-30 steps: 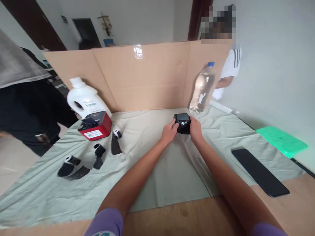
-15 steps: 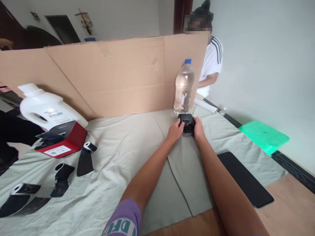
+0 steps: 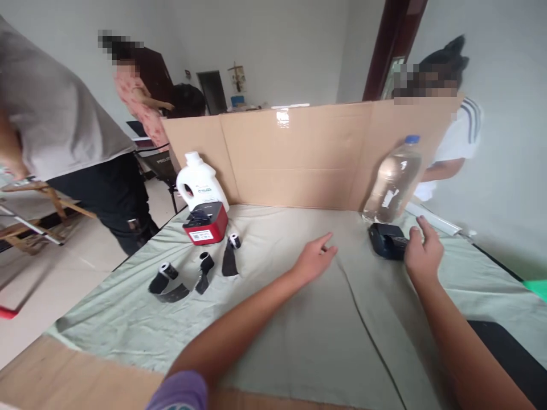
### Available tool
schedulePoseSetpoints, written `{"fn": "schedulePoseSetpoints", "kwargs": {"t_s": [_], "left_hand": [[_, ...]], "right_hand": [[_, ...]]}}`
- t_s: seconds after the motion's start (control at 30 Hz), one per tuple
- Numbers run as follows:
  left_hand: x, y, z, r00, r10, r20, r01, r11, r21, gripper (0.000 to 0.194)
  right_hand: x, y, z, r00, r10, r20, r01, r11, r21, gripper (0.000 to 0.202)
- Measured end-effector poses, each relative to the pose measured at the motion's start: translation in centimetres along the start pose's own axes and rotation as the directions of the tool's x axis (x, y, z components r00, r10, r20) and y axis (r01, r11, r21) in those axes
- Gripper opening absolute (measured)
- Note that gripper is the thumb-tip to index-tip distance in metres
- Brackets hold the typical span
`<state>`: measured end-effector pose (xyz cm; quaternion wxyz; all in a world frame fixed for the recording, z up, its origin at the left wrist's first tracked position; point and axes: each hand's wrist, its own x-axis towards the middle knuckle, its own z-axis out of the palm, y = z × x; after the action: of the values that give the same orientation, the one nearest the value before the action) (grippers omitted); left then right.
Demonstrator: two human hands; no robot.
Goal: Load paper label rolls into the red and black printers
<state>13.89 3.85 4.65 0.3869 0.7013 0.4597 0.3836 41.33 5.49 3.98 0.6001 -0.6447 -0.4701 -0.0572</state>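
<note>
A small black device rests on the green cloth in front of a clear bottle with a blue cap. Just right of the device is my right hand, its fingers apart and nothing held. My left hand hovers over the cloth left of the device, empty, with fingers spread. Farther left, a red and black box stands before a white jug. Several black rolls with unwound strips, one of them a small roll, lie near the box.
A cardboard panel stands along the back edge. A black tablet-like slab lies by my right forearm. A thin cord crosses the cloth. People stand at the left and beyond the panel at right.
Both hands have let go of the black device and moved apart, the left hand leftward. The view has turned left, bringing more people into sight.
</note>
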Motion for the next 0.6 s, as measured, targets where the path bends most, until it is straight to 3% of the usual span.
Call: {"fn": "schedulePoseSetpoints", "kwargs": {"t_s": [0.07,0.13,0.17,0.23,0.3,0.33,0.4,0.43,0.5,0.6], "left_hand": [[-2.9,-0.6,-7.6,0.993,-0.017,-0.113,0.017,1.0,0.002,0.056],[-5.3,-1.8,-15.6,0.952,-0.014,-0.307,0.026,0.999,0.037,0.054],[-6.3,-2.6,-19.6,0.901,-0.003,-0.434,0.032,0.998,0.061,0.053],[-7.5,-4.8,-26.8,0.745,0.011,-0.667,0.083,0.991,0.109,0.049],[-7.9,-7.4,-32.6,0.615,-0.062,-0.786,0.194,0.978,0.075,0.052],[-7.7,-8.7,-34.8,0.582,-0.136,-0.802,0.246,0.969,0.014,0.052],[-6.9,-11.1,-37.6,0.586,-0.275,-0.762,0.313,0.945,-0.101,0.046],[-6.4,-12.1,-38.4,0.607,-0.328,-0.724,0.33,0.933,-0.146,0.041],[-5.2,-13.9,-39.0,0.65,-0.387,-0.654,0.341,0.918,-0.205,0.032],[-3.8,-15.9,-38.7,0.674,-0.428,-0.602,0.321,0.904,-0.283,0.027]], "right_hand": [[-1.2,-3.1,0.7,0.995,-0.077,0.068,0.082,0.994,-0.078,0.048],[-3.4,-6.5,2.4,0.973,-0.077,0.217,0.102,0.989,-0.111,0.045],[-4.8,-8.3,3.6,0.948,-0.079,0.31,0.113,0.989,-0.094,0.044],[-7.9,-12.2,6.9,0.874,-0.113,0.472,0.124,0.992,0.008,0.043],[-11.2,-16.4,10.8,0.797,-0.183,0.576,0.111,0.981,0.158,0.04],[-12.6,-18.6,12.9,0.764,-0.21,0.61,0.099,0.973,0.21,0.038],[-15.0,-23.0,17.2,0.658,-0.304,0.689,0.138,0.948,0.285,0.037],[-15.8,-25.0,19.4,0.577,-0.362,0.733,0.197,0.932,0.305,0.037],[-17.0,-28.4,23.5,0.404,-0.433,0.806,0.366,0.884,0.291,0.04],[-18.0,-31.5,28.7,0.165,-0.345,0.924,0.562,0.803,0.199,0.054]]}}
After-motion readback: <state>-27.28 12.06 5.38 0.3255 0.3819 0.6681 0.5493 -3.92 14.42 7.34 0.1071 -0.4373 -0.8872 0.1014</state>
